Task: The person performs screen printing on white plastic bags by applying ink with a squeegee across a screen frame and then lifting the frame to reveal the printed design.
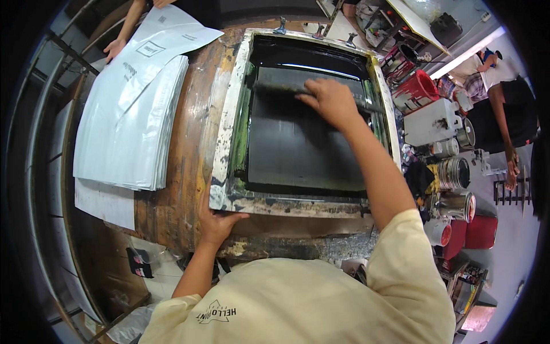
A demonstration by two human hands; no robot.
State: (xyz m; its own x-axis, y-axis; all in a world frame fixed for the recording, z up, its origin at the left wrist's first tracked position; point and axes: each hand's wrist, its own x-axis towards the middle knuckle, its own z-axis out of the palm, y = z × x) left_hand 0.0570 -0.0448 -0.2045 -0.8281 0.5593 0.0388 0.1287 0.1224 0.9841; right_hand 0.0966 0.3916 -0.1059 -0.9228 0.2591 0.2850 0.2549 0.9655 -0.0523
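Observation:
A screen printing frame (225, 137) with paint-spattered white edges lies on the wooden table. Black ink (303, 53) pools along the far end of its dark mesh (298, 160). My right hand (332, 104) is closed round a long dark squeegee (275, 88), which spans the mesh from left to right in its far half. At the near left corner, my left hand (217, 227) grips the frame's edge, the thumb along the near side and the other fingers partly hidden. Metal clamps (318, 31) stand behind the far edge.
Left of the frame, a stack of white plastic bags (126, 137) rests on the table (189, 126). Another person's hand (114, 49) is beside the stack, with a bag lifted over it. Ink buckets (413, 92) and cans (452, 172) crowd the right side. Another person stands far right.

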